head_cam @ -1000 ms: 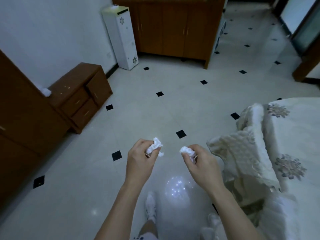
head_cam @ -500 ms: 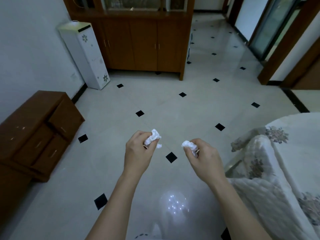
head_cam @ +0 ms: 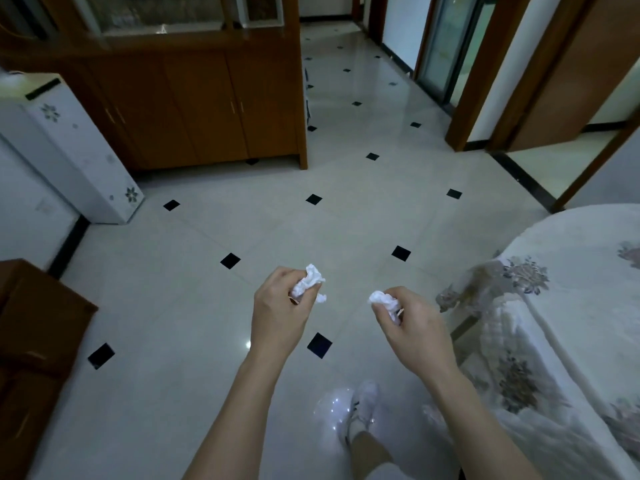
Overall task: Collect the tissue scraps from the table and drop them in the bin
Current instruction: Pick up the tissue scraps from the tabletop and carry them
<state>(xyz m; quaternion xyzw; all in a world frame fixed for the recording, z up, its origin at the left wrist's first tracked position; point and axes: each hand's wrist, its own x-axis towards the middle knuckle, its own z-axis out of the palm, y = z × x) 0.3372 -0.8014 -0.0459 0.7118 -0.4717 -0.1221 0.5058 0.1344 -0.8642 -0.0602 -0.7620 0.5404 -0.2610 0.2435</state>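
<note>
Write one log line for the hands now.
left hand: grips left scrap | right hand: grips right scrap | both: over floor

The floor (head_cam: 311,230) is glossy tile, mirroring light. The cabinet (head_cam: 207,109) and drawers (head_cam: 34,341) are smooth brown wood. The tablecloth (head_cam: 571,306) is quilted cloth. The scraps (head_cam: 309,279) are crumpled, matt paper. The white unit (head_cam: 69,150) looks plastic, perhaps.

Head cam, fwd-down over floor (head_cam: 311,230)

No text, label, brand, number or sign can be read on anything here.
</note>
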